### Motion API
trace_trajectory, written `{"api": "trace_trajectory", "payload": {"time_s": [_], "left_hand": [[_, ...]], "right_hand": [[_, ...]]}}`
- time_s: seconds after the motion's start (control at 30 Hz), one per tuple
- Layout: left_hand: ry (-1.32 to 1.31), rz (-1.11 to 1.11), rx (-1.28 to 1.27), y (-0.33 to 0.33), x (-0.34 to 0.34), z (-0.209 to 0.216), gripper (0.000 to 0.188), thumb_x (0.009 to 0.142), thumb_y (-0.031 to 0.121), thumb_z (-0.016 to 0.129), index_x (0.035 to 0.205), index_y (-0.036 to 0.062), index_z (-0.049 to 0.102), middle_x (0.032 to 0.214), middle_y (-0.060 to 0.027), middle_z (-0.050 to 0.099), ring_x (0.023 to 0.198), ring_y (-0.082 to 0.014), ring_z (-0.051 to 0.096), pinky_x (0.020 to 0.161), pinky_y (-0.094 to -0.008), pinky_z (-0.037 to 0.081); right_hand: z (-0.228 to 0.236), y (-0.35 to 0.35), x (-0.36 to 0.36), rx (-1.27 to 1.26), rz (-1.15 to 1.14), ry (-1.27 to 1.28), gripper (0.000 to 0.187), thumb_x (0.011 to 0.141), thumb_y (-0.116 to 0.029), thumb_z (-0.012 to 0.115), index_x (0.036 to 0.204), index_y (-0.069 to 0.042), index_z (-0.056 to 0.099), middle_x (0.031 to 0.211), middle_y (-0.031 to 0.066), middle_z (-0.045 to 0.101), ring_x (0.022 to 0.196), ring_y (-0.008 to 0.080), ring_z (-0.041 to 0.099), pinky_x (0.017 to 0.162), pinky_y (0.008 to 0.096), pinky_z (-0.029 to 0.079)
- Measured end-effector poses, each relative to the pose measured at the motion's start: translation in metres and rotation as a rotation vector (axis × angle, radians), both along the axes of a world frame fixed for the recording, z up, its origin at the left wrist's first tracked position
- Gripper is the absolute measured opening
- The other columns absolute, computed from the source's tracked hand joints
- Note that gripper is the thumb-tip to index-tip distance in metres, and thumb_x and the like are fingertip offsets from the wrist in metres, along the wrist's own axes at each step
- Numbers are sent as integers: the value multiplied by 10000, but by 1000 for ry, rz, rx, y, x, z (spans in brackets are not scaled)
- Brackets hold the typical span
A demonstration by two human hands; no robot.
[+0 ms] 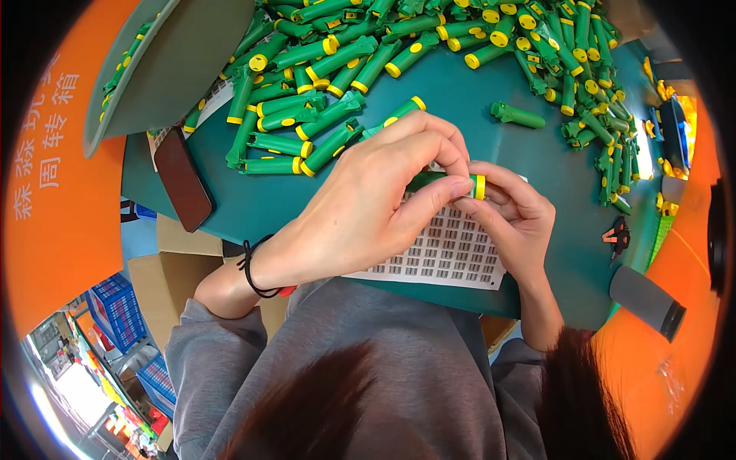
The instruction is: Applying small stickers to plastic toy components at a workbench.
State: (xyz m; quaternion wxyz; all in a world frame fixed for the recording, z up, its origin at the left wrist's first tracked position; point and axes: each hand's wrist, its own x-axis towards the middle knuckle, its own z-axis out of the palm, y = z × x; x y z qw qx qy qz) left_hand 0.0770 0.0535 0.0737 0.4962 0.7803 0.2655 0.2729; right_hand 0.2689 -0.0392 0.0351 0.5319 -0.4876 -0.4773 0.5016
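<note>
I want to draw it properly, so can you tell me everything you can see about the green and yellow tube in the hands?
The green and yellow tube looks like smooth plastic, with a dark green body and a bright yellow band around its right end. It lies roughly sideways over a white printed sheet. The left hand and the right hand both hold it, and their fingers hide much of it, so its far end can't be made out.

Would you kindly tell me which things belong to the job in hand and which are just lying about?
Likely the job:
- held green tube with yellow end
- other green tubes
- printed sheet

Apparently just lying about:
- dark phone
- grey cylinder with black end
</note>
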Motion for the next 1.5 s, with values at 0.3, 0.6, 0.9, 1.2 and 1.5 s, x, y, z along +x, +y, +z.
{"api": "trace_trajectory", "payload": {"time_s": [0.3,0.6,0.9,1.2,1.5], "left_hand": [[31,-7,45,-1,-1,0,75,893,33,676,951,14,631,1065,-97,621,950,-198,608,837,-306,494],[17,27,67,-2,0,-1,99,864,11,698,944,6,640,1041,-96,636,907,-187,626,803,-297,513],[-10,33,34,1,0,4,204,853,27,733,1038,22,647,1031,-68,664,893,-156,651,804,-284,529],[165,-70,-463,9,1,-1,234,1004,219,614,1024,-2,691,751,-9,646,654,-27,571,557,-188,432],[145,-49,-481,11,-4,-19,430,1020,384,559,814,25,678,589,-20,563,539,-65,514,480,-269,379]], "right_hand": [[1,-1,-2,3,3,-8,381,868,96,693,1239,88,608,1168,154,674,1057,200,677,928,309,576],[0,-1,-4,-11,-10,36,376,869,96,694,1234,91,609,1152,151,679,1065,204,676,927,309,576],[-5,-1,1,63,19,4,386,857,113,688,1234,92,612,1210,165,656,1086,210,666,936,312,569],[-13,0,4,139,42,-77,416,807,132,704,1214,69,646,1245,145,569,1074,179,613,912,298,535],[-11,6,1,29,8,-96,426,803,57,732,1223,38,660,1225,128,549,1114,192,572,915,307,496]]}}
